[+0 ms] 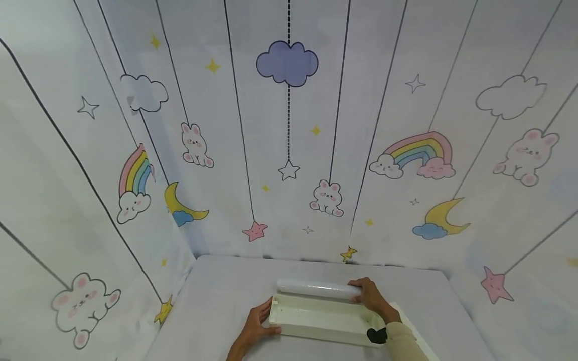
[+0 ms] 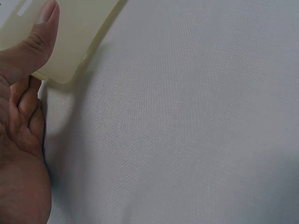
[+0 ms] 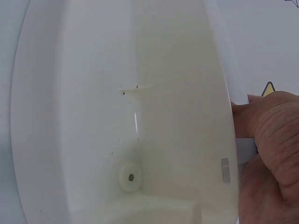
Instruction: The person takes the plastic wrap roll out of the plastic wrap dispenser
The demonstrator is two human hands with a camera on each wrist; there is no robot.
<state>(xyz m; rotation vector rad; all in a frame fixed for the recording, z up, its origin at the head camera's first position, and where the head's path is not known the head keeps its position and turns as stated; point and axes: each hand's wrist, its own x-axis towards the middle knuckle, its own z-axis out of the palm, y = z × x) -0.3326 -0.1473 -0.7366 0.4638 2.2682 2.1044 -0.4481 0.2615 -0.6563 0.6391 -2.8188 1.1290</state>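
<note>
A long cream plastic box [image 1: 327, 334], open at the top, lies on the white-covered table in front of me. My left hand [image 1: 255, 328] grips its left end, thumb on the near wall and fingers around the end. In the left wrist view the thumb [image 2: 42, 39] presses flat on the box wall [image 2: 81, 28]. Along the box's far side lies a shiny white roll of film [image 1: 311, 288]. My right hand [image 1: 372, 296] holds the roll's right end. The right wrist view shows the box's inside [image 3: 98, 121], with a round boss and hole, and my right hand [image 3: 275, 154] beyond its wall.
Another long cream piece [image 1: 417, 333] lies to the right, partly under the right sleeve [image 1: 402, 341]. A small black object [image 1: 377, 335] shows by that sleeve. White fabric walls [image 1: 289, 215] with printed clouds, rabbits and stars surround the table [image 1: 203, 301].
</note>
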